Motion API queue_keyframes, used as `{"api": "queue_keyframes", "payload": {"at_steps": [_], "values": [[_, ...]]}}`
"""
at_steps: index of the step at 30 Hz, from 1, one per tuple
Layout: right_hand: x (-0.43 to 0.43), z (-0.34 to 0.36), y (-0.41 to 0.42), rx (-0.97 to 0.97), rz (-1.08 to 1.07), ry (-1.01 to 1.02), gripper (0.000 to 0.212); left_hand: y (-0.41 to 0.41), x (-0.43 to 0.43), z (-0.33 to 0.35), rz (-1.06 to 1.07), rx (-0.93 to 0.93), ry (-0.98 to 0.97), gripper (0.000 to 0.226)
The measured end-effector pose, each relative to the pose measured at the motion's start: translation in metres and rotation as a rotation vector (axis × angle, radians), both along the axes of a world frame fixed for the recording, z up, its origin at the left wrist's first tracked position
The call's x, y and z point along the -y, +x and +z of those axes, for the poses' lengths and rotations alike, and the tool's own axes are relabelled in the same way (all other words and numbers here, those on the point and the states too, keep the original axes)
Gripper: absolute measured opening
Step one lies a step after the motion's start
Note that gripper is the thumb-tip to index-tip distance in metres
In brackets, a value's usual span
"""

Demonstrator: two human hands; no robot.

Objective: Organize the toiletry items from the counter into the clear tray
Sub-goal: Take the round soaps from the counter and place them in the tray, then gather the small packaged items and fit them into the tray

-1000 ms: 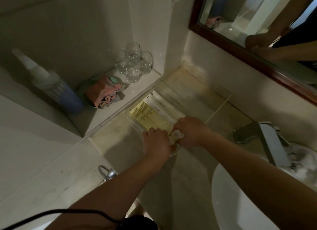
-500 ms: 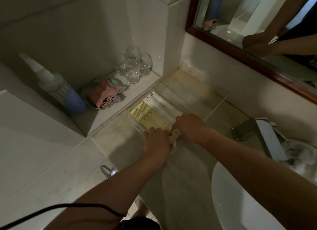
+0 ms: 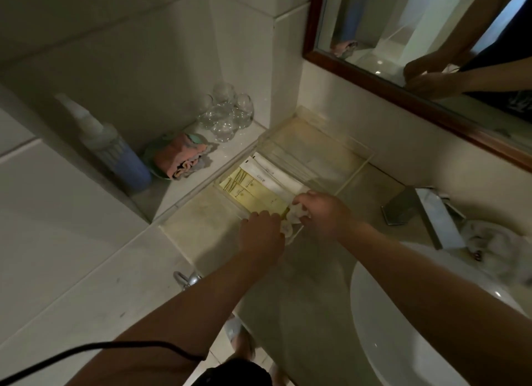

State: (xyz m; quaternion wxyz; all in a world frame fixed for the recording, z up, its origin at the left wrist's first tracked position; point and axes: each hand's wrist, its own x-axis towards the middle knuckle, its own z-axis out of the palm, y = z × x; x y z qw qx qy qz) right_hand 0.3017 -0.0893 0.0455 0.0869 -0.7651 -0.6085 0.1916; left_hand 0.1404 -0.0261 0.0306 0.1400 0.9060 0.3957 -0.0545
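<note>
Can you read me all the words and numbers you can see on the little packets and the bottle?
Yellow packets in the clear tray: rows of print, too small and blurred to read.
White packets: small dark marks, unreadable.
Blue bottle: no readable label.
Nothing else shows any writing.

One clear tray (image 3: 339, 143) is sitting in the counter's back corner. Inside it, yellow packets (image 3: 244, 188) are lying along its left wall, at least three, and two white sachets (image 3: 276, 175) are lying beside them. Two hands are meeting at its near edge: the left hand (image 3: 260, 231) and the right hand (image 3: 322, 213). On the ledge, about four clear glasses (image 3: 226, 115) are clustering, one spray bottle (image 3: 112, 149) is standing, and one folded cloth (image 3: 180, 156) is lying.
</note>
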Motion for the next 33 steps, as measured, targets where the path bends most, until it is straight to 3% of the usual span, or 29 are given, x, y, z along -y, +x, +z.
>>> {"api": "queue_keyframes", "payload": {"at_steps": [3, 8, 18, 26, 33], "values": [[0.034, 0.003, -0.009, -0.110, -0.160, 0.089, 0.032, -0.002, 0.013, 0.006, -0.040, 0.066, -0.031, 0.033], [0.134, -0.008, -0.028, -0.100, -0.545, 0.097, 0.027, 0.011, 0.048, 0.009, -0.263, 0.100, -0.079, 0.026], [0.425, -0.012, -0.105, -0.115, -1.434, -0.079, 0.029, 0.046, 0.161, -0.010, -0.744, 0.112, -0.222, 0.016], [0.561, 0.002, -0.139, -0.073, -1.654, -0.027, 0.032, 0.077, 0.311, 0.012, -1.106, 0.220, -0.258, 0.019], [0.674, -0.015, -0.101, -0.075, -1.744, -0.038, 0.038, 0.111, 0.452, 0.002, -1.180, 0.129, -0.324, 0.026]]}}
